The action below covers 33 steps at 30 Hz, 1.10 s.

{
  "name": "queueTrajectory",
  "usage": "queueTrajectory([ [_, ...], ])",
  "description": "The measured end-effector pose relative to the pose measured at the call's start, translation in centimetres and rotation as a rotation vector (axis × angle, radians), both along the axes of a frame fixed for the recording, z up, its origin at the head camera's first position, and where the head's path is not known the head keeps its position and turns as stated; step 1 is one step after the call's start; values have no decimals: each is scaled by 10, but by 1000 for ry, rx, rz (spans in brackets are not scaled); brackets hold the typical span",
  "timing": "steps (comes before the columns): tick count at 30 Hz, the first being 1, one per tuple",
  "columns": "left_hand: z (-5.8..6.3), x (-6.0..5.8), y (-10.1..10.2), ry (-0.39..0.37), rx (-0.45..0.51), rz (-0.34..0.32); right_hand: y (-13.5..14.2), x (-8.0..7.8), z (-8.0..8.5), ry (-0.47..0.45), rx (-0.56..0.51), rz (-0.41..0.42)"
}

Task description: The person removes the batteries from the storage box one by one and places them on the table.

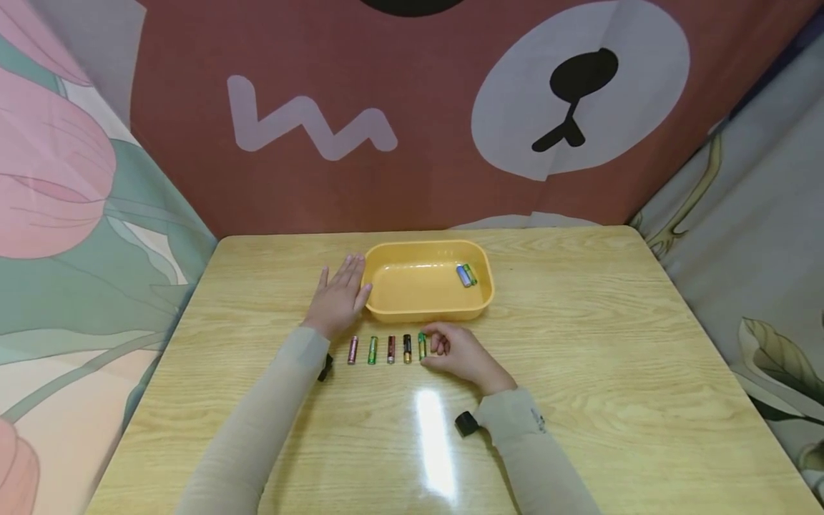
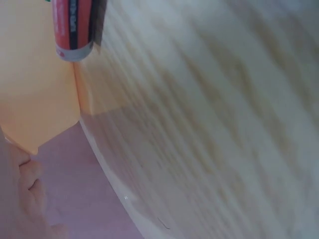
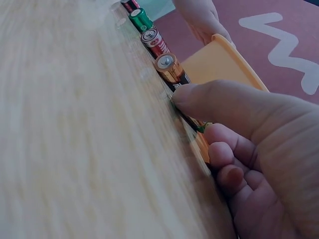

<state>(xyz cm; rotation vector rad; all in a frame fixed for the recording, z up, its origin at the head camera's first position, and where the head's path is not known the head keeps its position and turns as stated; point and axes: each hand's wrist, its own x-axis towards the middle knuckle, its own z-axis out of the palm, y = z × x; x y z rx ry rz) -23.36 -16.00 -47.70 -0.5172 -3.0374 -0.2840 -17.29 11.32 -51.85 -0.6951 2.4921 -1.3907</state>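
Observation:
In the head view, my left hand [image 1: 336, 297] lies with straight fingers against the left wall of a yellow tray [image 1: 386, 312]. My right hand [image 1: 466, 352] pinches a green battery [image 1: 422, 346] by its two ends, index finger at the far end and thumb at the near end. This battery is the rightmost of a row in front of the tray. Beside it stand in line a black-and-gold battery [image 1: 408, 348], a dark red one [image 1: 390, 350], another green one [image 1: 373, 350] and a pinkish-red one [image 1: 352, 350]. The right wrist view shows my thumb [image 3: 199, 97] largely covering the pinched battery.
Inside the tray, at its right, a blue battery [image 1: 463, 276] and a green battery [image 1: 471, 274] lie side by side. The light wooden table [image 1: 599, 343] reaches a brown printed cloth [image 1: 425, 186] at the back, with patterned cloths on both sides.

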Motion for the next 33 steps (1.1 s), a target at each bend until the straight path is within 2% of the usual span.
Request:
queueTrajectory([
  [11,-9,-3,-1,35,17,-17,2,2,-1,7,9,5],
  [28,-3,-1,-1,15,16,-14,3,0,-3,-18,-14,-5],
  [33,-3,-1,-2,17,21,-12,3,-1,-3,-55,-45,-16],
])
